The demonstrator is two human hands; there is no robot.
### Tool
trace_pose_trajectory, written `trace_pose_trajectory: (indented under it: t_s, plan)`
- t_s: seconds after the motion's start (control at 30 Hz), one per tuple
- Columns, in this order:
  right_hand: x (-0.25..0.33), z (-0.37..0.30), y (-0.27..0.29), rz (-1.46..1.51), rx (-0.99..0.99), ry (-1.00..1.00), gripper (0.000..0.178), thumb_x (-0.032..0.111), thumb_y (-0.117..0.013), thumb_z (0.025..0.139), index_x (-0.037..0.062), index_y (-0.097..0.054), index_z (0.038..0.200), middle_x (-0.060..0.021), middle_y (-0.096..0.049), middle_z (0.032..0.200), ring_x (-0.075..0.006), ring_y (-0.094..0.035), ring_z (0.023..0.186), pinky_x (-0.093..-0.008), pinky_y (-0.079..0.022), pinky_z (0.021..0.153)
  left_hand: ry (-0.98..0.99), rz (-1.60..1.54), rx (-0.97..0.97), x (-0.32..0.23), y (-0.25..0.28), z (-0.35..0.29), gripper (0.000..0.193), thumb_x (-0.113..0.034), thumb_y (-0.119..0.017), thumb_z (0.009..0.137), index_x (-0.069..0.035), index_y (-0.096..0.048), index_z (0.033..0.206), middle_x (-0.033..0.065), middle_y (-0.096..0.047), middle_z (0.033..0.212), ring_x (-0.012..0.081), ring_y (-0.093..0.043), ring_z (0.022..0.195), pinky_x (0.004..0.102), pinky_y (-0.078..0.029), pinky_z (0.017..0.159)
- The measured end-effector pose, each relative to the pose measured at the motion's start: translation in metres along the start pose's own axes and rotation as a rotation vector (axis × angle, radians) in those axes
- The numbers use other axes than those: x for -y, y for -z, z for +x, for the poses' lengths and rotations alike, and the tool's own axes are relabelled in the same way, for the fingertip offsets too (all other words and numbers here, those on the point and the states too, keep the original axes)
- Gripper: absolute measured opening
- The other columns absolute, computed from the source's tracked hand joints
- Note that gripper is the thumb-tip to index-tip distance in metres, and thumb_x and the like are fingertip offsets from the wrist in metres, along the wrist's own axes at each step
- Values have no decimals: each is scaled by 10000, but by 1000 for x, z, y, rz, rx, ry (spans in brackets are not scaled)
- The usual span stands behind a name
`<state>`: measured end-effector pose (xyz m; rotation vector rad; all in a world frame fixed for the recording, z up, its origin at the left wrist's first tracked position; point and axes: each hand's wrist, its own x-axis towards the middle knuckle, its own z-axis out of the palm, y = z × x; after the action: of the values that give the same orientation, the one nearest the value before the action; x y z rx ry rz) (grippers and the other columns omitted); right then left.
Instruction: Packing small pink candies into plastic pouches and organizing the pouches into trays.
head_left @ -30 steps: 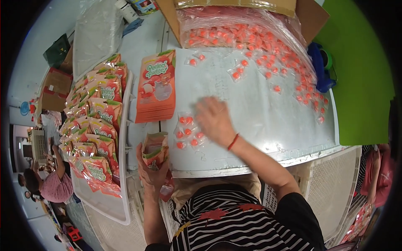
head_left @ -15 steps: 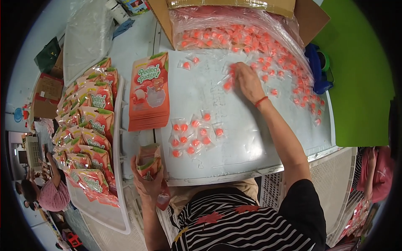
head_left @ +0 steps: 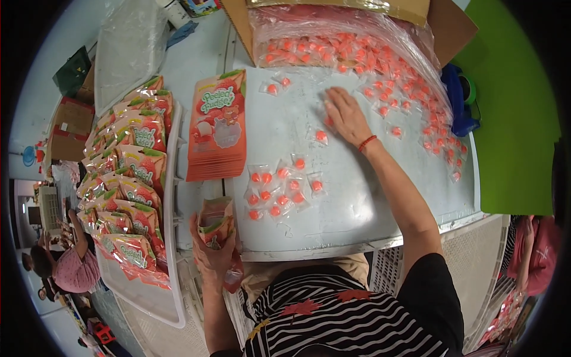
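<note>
My left hand [head_left: 212, 257] is closed around an opened pink-and-green candy pouch [head_left: 215, 221] near the table's front edge. The pouch's mouth gapes upward. Below that hand hangs more pink packaging, partly hidden. Palm down on the table, my right hand [head_left: 348, 118] has its fingers stretched out. A wrapped red candy [head_left: 328, 121] peeks out beside its thumb; whatever lies under the palm is hidden. Another wrapped candy [head_left: 321, 137] sits just nearer to me. A loose group of wrapped candies [head_left: 284, 187] lies between my hands. Behind my left hand stands a stack of flat pouches [head_left: 217, 134].
On the left, a white tray [head_left: 174, 297] holds rows of filled pouches [head_left: 140, 184]. A cardboard box [head_left: 455, 30] at the back spills candies [head_left: 386, 77] from a clear plastic liner. Blue and green tape dispensers [head_left: 464, 98] stand at right. Other people are at both sides.
My right hand has flattened, its fingers stretching out from a curled position over the candies. One candy there now shows apart from it. My left hand still holds the pouch.
</note>
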<state>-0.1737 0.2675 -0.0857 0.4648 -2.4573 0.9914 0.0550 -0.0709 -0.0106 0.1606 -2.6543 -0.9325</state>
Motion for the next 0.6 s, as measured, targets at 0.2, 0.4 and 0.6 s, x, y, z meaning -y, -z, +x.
trace_pose_trajectory:
  t_s: [0.2, 0.4, 0.6]
  plan:
    - [53, -13, -41, 131, 115, 111, 371, 240, -516, 913, -1, -527, 1195, -222, -500, 1245, -392, -465, 1153, -431, -373, 987, 6, 5, -39, 12, 5, -9, 836, -73, -786, 644, -21, -334, 1346, 224, -565, 1141, 325, -597, 1020, 380, -478, 870]
    - [44, 66, -63, -59, 223, 218, 384, 316, -450, 951, 104, -514, 1264, -172, -436, 1337, -365, -389, 1251, -471, -312, 1045, 102, -47, 10, 5, 13, -7, 861, -125, -800, 648, 10, -319, 1349, 231, -537, 1192, 382, -569, 1070, 406, -475, 886]
    - [24, 62, -62, -253, 606, 237, 374, 378, -436, 944, 173, -561, 1231, -85, -441, 1348, -340, -358, 1268, -477, -282, 1051, 48, 9, 2, 8, 9, -11, 871, -132, -802, 641, -18, -322, 1359, 231, -530, 1224, 388, -561, 1088, 410, -466, 902]
